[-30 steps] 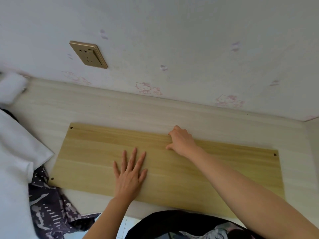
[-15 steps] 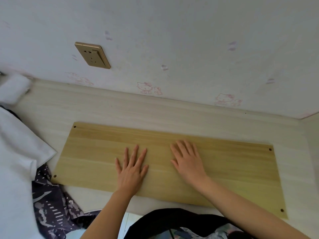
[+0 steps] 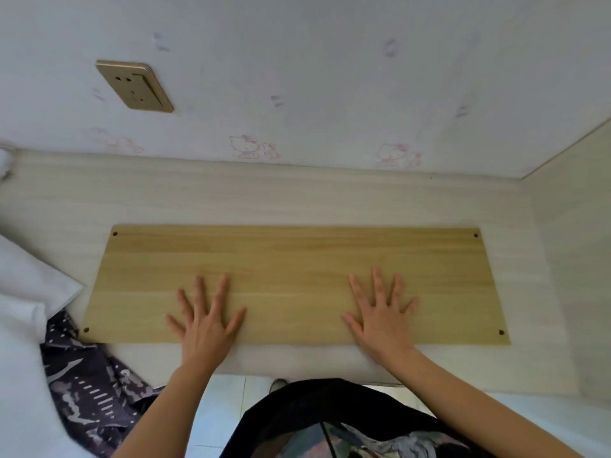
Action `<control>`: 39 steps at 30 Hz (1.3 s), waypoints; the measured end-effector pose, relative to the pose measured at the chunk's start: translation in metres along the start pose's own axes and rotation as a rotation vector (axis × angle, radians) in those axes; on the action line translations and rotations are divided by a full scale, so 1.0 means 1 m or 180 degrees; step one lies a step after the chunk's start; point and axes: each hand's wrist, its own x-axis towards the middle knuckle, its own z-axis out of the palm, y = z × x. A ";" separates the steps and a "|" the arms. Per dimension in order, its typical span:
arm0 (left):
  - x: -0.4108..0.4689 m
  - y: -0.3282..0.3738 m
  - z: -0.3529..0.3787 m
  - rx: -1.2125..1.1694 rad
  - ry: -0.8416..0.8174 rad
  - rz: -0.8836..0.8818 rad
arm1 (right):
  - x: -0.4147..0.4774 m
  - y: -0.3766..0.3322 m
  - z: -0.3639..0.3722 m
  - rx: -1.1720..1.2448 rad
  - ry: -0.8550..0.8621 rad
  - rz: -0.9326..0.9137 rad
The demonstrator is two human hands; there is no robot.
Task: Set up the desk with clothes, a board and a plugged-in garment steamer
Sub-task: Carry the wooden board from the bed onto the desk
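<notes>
A long yellow wooden board [image 3: 297, 259] with small holes at its corners lies flat across the pale desk [image 3: 231, 196], parallel to the wall. My left hand [image 3: 206, 322] presses flat on the board's near edge left of centre, fingers spread. Further right, my right hand [image 3: 380, 319] lies flat on the board too, fingers spread. At the desk's left end is a pile of clothes: a white garment [image 3: 23, 312] over a dark patterned one [image 3: 89, 391]. No steamer is in view.
A gold wall socket [image 3: 134, 85] sits on the white wall above the desk's left part. A pale side panel [image 3: 575, 259] closes the desk on the right. A fluffy white object [image 3: 4, 161] shows at the far left edge. Dark clothing on my body [image 3: 330, 421] hangs below the desk's front edge.
My right hand came back from the board's far edge, flattened, and slid right along the board. The board now sits square to the wall. My left hand stayed pressed on it.
</notes>
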 end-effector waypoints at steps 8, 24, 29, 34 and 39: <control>0.015 -0.013 -0.006 0.0071 -0.0040 0.0051 | 0.002 -0.015 0.004 -0.0109 0.0017 0.0023; 0.038 -0.028 -0.017 0.0078 -0.0062 0.0131 | 0.013 -0.043 -0.003 -0.0286 0.0005 0.0114; 0.035 -0.030 -0.017 0.0076 -0.0020 0.0176 | 0.005 -0.046 -0.003 -0.0289 -0.0048 0.0158; 0.032 -0.034 -0.018 0.0081 -0.0014 0.0190 | -0.002 -0.050 -0.002 -0.0267 -0.0100 0.0209; 0.031 -0.034 -0.017 0.0151 -0.0029 0.0203 | -0.003 -0.052 -0.006 -0.0288 -0.0207 0.0211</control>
